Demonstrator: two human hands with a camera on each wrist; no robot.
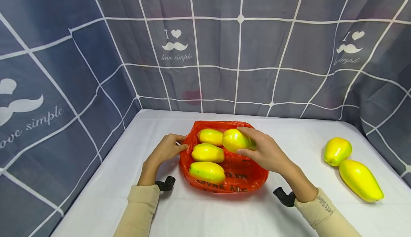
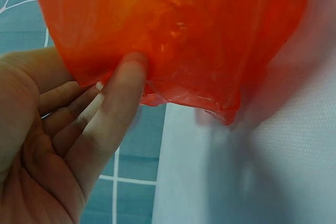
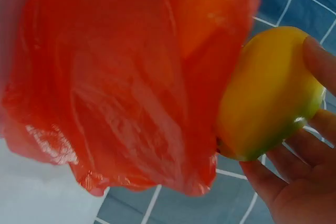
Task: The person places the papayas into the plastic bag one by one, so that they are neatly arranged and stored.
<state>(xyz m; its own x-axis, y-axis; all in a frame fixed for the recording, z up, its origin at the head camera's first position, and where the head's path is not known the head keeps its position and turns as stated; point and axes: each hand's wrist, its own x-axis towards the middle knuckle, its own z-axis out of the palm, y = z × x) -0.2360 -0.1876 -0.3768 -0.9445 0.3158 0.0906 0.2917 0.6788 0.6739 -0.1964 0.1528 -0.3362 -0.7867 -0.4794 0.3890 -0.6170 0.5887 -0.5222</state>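
A red plastic bag [image 1: 253, 180] with dark printing lies spread wide, its mouth facing up. Inside it are three yellow-green papayas [image 1: 208, 153], one behind another on the left side. My left hand [image 1: 168, 147] pinches the bag's left rim between thumb and fingers; the left wrist view shows the thumb [image 2: 123, 98] against the red film. Over the bag's far right part, my right hand [image 1: 264, 149] grips another papaya [image 1: 236, 139]. In the right wrist view this papaya [image 3: 273, 93] sits between thumb and fingers, beside the bag's wall [image 3: 131, 87].
Two more papayas, a shorter one [image 1: 338, 151] and a longer one [image 1: 361, 180], lie close together at the right of the white tabletop [image 1: 298, 133]. A grey checked curtain [image 1: 218, 44] hangs behind the table and along both sides.
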